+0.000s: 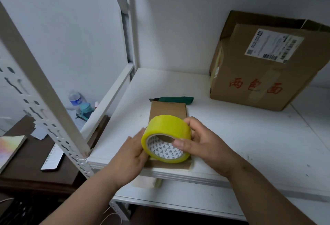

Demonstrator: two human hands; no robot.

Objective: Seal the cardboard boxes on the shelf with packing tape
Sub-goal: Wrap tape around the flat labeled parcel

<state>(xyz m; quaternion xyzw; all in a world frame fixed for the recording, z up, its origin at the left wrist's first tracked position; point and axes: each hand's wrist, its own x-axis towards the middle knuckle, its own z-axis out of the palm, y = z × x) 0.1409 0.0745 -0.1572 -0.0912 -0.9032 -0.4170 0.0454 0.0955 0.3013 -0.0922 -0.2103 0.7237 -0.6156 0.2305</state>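
Right hand grips yellow tape roll, thumb over rim, fingers curled behind. Roll tilted, core opening facing camera. Left hand flat, fingers straight against roll's left side, over small flat box, whose long axis runs away from fingertips. Large box well beyond on shelf.

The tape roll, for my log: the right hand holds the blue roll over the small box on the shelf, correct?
Wrong colour only: the tape roll is yellow, as the head view shows. The right hand does hold it over the small box on the shelf.
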